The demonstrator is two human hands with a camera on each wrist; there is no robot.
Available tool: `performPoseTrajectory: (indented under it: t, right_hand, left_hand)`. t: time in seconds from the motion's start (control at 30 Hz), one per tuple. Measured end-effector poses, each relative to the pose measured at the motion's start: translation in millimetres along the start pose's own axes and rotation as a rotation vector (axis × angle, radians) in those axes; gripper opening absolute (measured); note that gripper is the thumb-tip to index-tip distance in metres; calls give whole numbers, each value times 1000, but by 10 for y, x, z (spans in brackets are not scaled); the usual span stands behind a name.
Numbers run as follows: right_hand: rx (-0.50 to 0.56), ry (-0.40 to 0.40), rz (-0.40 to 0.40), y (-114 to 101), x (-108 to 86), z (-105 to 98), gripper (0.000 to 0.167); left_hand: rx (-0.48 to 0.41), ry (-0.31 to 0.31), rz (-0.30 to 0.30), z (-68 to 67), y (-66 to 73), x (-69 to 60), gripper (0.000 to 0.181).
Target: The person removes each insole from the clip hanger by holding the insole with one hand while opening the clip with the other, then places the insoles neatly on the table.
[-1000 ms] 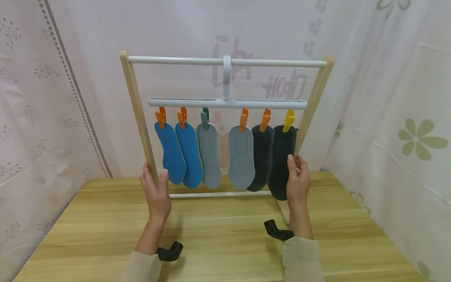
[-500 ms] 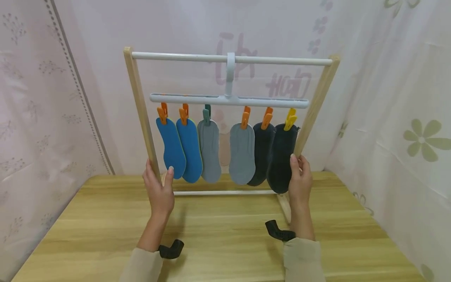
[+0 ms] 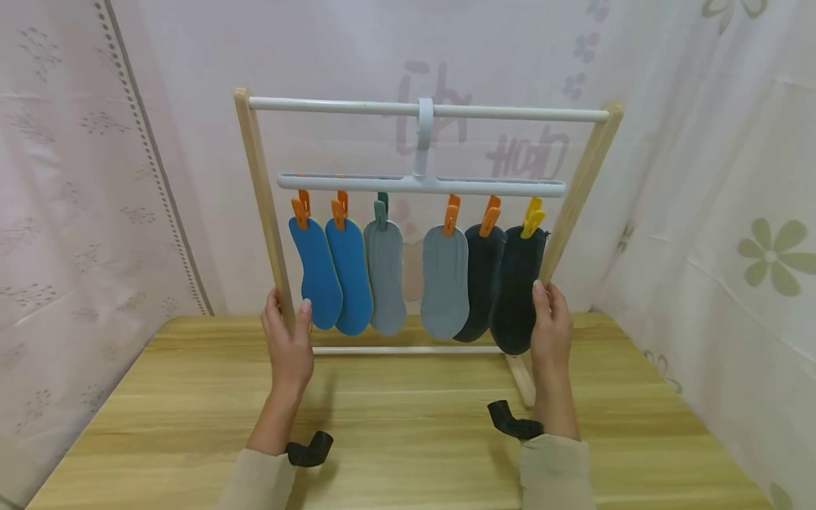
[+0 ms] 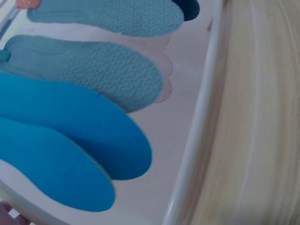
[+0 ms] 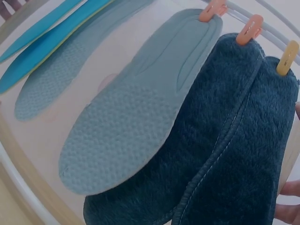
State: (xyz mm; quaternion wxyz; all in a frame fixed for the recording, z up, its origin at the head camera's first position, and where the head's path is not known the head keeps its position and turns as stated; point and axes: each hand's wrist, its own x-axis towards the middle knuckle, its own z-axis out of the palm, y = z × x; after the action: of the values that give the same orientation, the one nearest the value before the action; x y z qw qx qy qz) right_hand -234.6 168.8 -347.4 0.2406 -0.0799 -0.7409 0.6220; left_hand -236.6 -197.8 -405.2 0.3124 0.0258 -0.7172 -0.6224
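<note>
In the head view a wooden-sided rack (image 3: 258,177) stands on the table, a white hanger (image 3: 421,184) hooked over its top bar. From the hanger's clips hang two blue insoles (image 3: 349,276), two grey insoles (image 3: 445,283) and two dark fuzzy insoles (image 3: 518,290). My left hand (image 3: 290,354) grips the rack's left post low down, its thumb in front near the outer blue insole. Around the right post, beside the outer dark insole, my right hand (image 3: 552,336) holds on. The right wrist view shows the dark insoles (image 5: 239,154) close, with fingertips at the right edge.
The wooden table (image 3: 408,425) reaches forward to a patterned curtain (image 3: 344,42) behind the rack and at both sides. The rack's white lower bar (image 3: 408,350) runs just above the tabletop, and a wooden foot (image 3: 521,379) extends forward at the right.
Rack, hanger and insoles appear slightly farther right in the head view, as does the curtain's pattern. The insoles hang at slightly different heights than before. Both hands keep their grip on the posts.
</note>
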Motion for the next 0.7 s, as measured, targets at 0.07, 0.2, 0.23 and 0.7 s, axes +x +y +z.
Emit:
performPoseTrajectory:
  t: [0.07, 0.2, 0.23, 0.7]
  right_hand:
    - [1, -6, 12, -14, -12, 16, 75]
    - [7, 28, -17, -80, -40, 53, 74]
    - [2, 47, -39, -108, -54, 49, 73]
    - [30, 281, -451, -498, -417, 237, 33]
  left_hand:
    - [-21, -9, 6, -35, 6, 32, 65]
    - [-68, 11, 45, -87, 31, 99, 56]
    - [-76, 27, 59, -91, 47, 100, 55]
    - [-124, 135, 283, -251, 515, 119, 40]
